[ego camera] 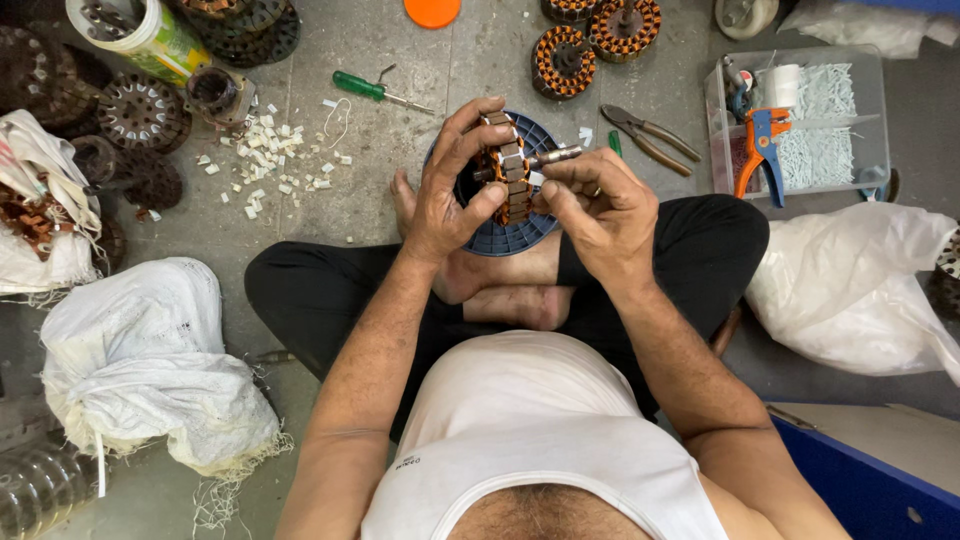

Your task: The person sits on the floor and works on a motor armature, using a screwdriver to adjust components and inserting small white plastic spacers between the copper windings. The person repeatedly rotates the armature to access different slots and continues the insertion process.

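Centrally, copper-wound rotor (512, 168) clasped in left hand (452, 190), right hand (600, 205) fingertips pinching its edge

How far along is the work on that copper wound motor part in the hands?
Done: two wound stators lie on the floor ahead. In hand: the left hand grips a wound core on edge, while the right hand works at its side by the shaft. Left: bare cores wait on the left.
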